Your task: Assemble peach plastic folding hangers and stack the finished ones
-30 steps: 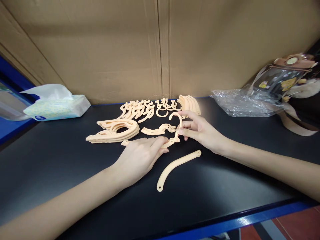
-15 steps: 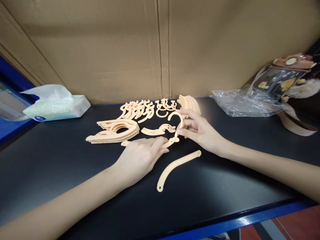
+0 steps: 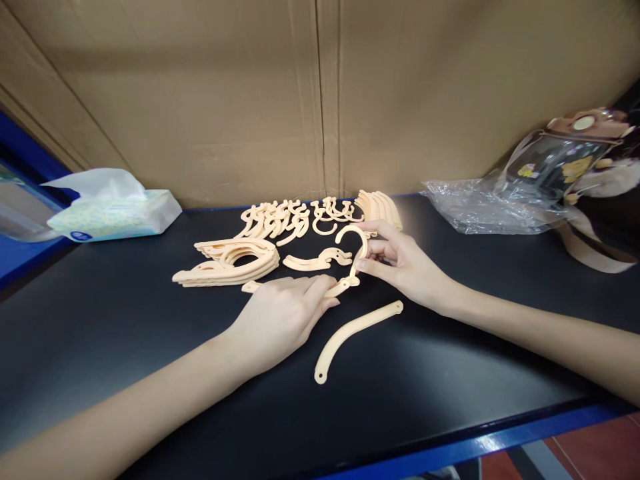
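Observation:
My left hand [image 3: 287, 307] is closed around a cream plastic hanger arm [image 3: 340, 288], covering its middle. Between the thumb and fingers of my right hand [image 3: 395, 260] is a curved cream hanger hook [image 3: 361, 239], whose lower end meets the arm's right end; whether the two are joined I cannot tell. In front of my hands lies a single curved hanger arm [image 3: 350, 333] with a hole at each end. Just behind my left hand rests another hanger piece [image 3: 317, 260] of arms and a connector.
A stack of folded hangers [image 3: 230, 263] lies to the left. Loose connector pieces [image 3: 275, 219], several hooks [image 3: 333, 212] and a pile of arms [image 3: 380, 207] line the back. A tissue pack [image 3: 115, 213] is far left; a plastic bag [image 3: 495, 203] and a bottle [image 3: 555, 160] are right.

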Available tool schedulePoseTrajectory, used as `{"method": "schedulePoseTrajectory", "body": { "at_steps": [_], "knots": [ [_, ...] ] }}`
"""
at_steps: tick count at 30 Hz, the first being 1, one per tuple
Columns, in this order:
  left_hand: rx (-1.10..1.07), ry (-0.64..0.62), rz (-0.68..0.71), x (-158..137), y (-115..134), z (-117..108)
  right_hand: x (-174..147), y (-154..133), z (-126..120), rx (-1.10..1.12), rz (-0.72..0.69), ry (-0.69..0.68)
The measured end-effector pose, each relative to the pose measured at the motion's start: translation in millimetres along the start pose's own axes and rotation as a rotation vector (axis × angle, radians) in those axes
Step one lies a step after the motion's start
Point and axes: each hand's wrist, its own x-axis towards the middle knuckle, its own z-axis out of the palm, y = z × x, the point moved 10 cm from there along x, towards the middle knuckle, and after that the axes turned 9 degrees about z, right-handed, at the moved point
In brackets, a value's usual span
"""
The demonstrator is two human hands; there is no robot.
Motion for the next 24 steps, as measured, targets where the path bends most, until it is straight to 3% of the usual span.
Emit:
{"method": "schedulePoseTrajectory", "body": {
  "at_steps": [24],
  "knots": [
    [0.043,-0.043,0.028,1.0,3.4,3.4,4.9,16.4,2.1,0.14,0.15,0.01]
  ]
}}
